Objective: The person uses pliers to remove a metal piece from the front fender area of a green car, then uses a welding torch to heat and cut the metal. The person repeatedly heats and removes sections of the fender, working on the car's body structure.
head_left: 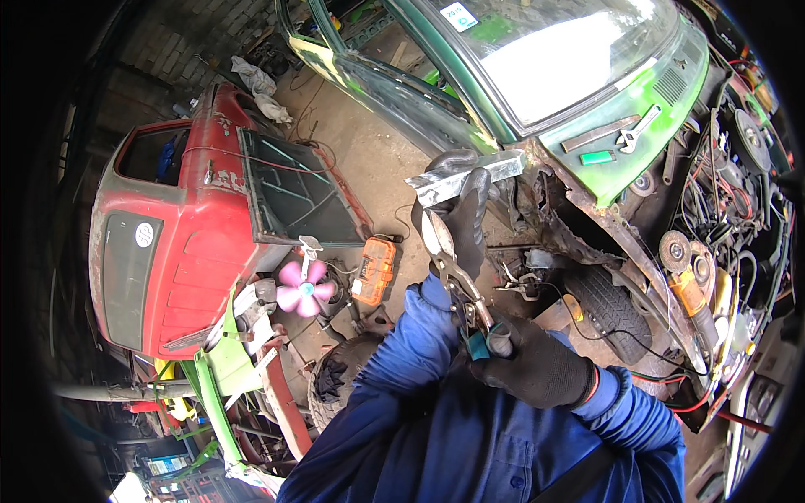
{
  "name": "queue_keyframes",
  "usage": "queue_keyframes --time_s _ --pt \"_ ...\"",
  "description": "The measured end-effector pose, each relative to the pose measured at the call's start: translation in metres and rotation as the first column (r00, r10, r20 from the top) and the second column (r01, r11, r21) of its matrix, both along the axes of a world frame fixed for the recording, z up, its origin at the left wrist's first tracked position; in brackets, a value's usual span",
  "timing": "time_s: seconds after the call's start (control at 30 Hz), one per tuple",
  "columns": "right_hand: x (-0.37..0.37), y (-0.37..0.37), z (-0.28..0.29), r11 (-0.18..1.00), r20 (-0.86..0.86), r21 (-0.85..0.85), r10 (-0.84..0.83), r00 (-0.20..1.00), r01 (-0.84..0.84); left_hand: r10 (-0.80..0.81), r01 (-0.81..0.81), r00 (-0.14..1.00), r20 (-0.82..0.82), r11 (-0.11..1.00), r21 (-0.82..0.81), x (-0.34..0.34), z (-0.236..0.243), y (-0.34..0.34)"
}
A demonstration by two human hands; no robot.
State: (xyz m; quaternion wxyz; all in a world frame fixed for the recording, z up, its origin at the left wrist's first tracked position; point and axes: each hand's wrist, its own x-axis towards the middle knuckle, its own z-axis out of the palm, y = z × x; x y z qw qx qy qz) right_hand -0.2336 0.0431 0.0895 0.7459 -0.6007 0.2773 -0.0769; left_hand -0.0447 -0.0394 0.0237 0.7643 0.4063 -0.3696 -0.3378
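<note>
In a black glove, my left hand (471, 220) is closed around a bent strip of bare sheet metal (444, 189). One end of the strip lies close to the rusty, cut-open front edge of the green car body (558, 201); I cannot tell whether they touch. My right hand (541, 366), gloved too, is wrapped round the teal handle of a pair of metal-cutting snips (449, 260), low in front of my chest. The snips' pointed jaws reach up beside my left wrist, just short of the strip. Parts of the handles are hidden by my right fingers.
An adjustable wrench (641, 130), a flat rusty bar (599, 134) and a green block (598, 158) lie on the green panel below the windscreen. A tyre (616, 314) and cables are at right. Leftward are a red car cab (193, 243), an orange case (374, 271) and a pink fan (304, 287).
</note>
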Motion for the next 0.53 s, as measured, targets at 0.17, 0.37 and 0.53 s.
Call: queue_keyframes --time_s 0.17,0.37,0.53 --pt "0.0 -0.003 0.001 1.0 0.006 0.023 0.006 1.0 -0.006 0.019 -0.018 0.999 0.048 1.0 -0.023 0.0 -0.007 0.0" --pt "0.0 -0.006 0.004 0.999 0.063 0.05 -0.018 0.998 0.015 0.001 -0.001 0.999 0.038 1.0 -0.024 -0.001 -0.017 0.004" --pt "0.001 0.002 -0.009 0.986 0.127 0.12 -0.127 0.984 0.112 -0.004 0.001 0.994 0.112 1.0 0.028 -0.001 -0.021 0.006"
